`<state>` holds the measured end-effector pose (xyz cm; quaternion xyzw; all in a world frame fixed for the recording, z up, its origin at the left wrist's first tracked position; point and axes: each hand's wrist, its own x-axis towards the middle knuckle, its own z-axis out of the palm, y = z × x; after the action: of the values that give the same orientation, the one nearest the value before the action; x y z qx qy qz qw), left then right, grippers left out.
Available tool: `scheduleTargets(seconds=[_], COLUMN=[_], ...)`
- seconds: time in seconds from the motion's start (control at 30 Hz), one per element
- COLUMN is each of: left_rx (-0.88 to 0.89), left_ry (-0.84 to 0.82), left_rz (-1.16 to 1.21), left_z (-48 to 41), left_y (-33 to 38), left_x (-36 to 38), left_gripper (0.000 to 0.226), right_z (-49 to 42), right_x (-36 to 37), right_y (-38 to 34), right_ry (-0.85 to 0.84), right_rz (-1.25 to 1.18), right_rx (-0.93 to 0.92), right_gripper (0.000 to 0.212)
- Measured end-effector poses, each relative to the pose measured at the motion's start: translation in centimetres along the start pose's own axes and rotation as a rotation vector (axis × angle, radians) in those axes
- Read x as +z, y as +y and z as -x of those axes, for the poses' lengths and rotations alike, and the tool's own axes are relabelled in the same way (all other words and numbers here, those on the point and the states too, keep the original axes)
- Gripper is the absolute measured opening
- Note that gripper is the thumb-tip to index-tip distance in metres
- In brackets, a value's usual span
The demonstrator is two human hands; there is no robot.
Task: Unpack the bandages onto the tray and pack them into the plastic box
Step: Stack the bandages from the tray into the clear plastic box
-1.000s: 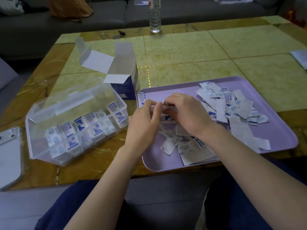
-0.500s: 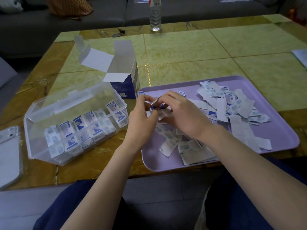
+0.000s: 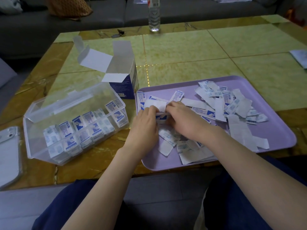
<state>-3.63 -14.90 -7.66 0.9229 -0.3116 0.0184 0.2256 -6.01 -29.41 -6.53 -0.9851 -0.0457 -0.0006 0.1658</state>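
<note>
A lilac tray (image 3: 272,130) lies at the table's front right, strewn with several white-and-blue wrapped bandages (image 3: 221,103). Over its left part my left hand (image 3: 144,125) and my right hand (image 3: 184,120) are close together, both pinching a small stack of bandages (image 3: 155,104) that they hold level. A clear plastic box (image 3: 73,123) stands open to the left, with rows of bandages standing inside it. Behind it is the opened blue-and-white carton (image 3: 123,77), flaps up.
A phone (image 3: 8,151) lies at the table's left front edge. A water bottle (image 3: 154,15) stands at the far edge, a small dark item (image 3: 118,33) lies near it, and paper (image 3: 300,58) sits at the right edge. A grey sofa is behind the table.
Both hands have dropped lower onto the tray's left part. The bandages between them now show as a flat white stack held level.
</note>
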Motion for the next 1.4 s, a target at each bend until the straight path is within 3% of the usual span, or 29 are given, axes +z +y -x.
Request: scheduleTargets(seconds=[0.2, 0.37, 0.47, 0.6, 0.8, 1.1, 1.33, 1.4], left_rx=[-0.011, -0.036, -0.013, -0.036, -0.08, -0.063, -0.029, -0.027], left_ry=[-0.017, 0.024, 0.072, 0.089, -0.026, 0.134, 0.119, 0.132], left_rz=[-0.134, 0.102, 0.177, 0.036, -0.296, -0.244, -0.403, -0.419], left_z=[-0.1, 0.0, 0.1, 0.1, 0.2, 0.0, 0.0, 0.1], left_y=[0.1, 1.1, 1.4, 1.1, 0.7, 0.5, -0.1, -0.2], left_x=[0.3, 0.5, 0.3, 0.2, 1.0, 1.3, 2.2, 2.2], left_gripper=[0.019, 0.029, 0.032, 0.027, 0.024, 0.023, 0.024, 0.025], right_z=[-0.1, -0.3, -0.3, -0.3, -0.1, -0.2, 0.6, 0.6], right_x=[-0.1, 0.7, 0.7, 0.3, 1.6, 1.0, 1.6, 1.5], right_y=[0.3, -1.1, -1.0, -0.4, -0.8, -0.8, -1.8, -1.9], right_ry=[0.037, 0.12, 0.193, 0.269, 0.143, 0.192, -0.01, 0.013], right_rz=[-0.224, -0.376, -0.327, -0.259, -0.276, -0.262, -0.237, -0.277], right_rx=[0.186, 0.159, 0.144, 0.139, 0.099, 0.117, -0.036, -0.038], right_gripper=[0.034, 0.045, 0.042, 0.042, 0.049, 0.028, 0.047, 0.048])
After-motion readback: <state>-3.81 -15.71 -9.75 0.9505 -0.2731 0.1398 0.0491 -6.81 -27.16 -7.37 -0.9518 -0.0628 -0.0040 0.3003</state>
